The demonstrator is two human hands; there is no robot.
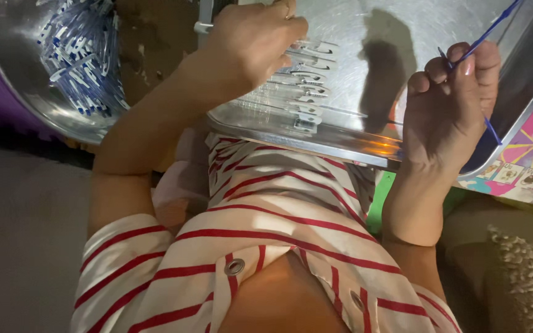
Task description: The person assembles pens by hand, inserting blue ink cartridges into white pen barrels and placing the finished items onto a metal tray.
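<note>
Now our left hand point(251, 40) curls closed over a bunch of clear plastic pen barrels point(297, 92) lying on the shiny metal tray point(316, 145). Our right hand point(448, 102) pinches a thin blue ink refill point(482, 34), light, bendy, best gripped mid-length. Tray rim sits close; open room lies centre.

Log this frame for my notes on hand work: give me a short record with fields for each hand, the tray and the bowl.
left hand: curled over a row of clear pen barrels, touching them
right hand: pinching a thin blue refill between fingertips
tray: shiny metal, resting on the lap, holds the barrels
bowl: round metal, at upper left, filled with blue and white pens
clothing: red-striped white shirt
</note>
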